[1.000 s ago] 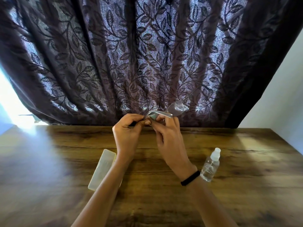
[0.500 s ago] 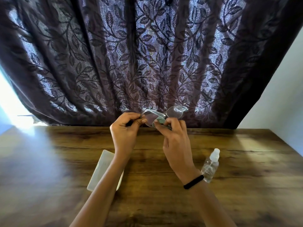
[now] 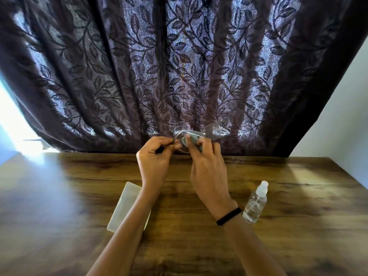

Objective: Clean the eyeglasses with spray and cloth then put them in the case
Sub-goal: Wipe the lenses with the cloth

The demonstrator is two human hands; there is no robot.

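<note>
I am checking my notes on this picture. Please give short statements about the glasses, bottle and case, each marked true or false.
1. The left hand and right hand hold the glasses above the table. True.
2. The spray bottle lies on its side. False: it stands upright.
3. The right hand holds a cloth against the glasses. True.
4. The glasses are in the case. False: the case lies on the table without them.

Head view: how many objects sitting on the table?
2. The pale case lies left of centre, partly hidden behind the left forearm; the clear spray bottle stands beside the right wrist. The arms could hide something small.
</note>
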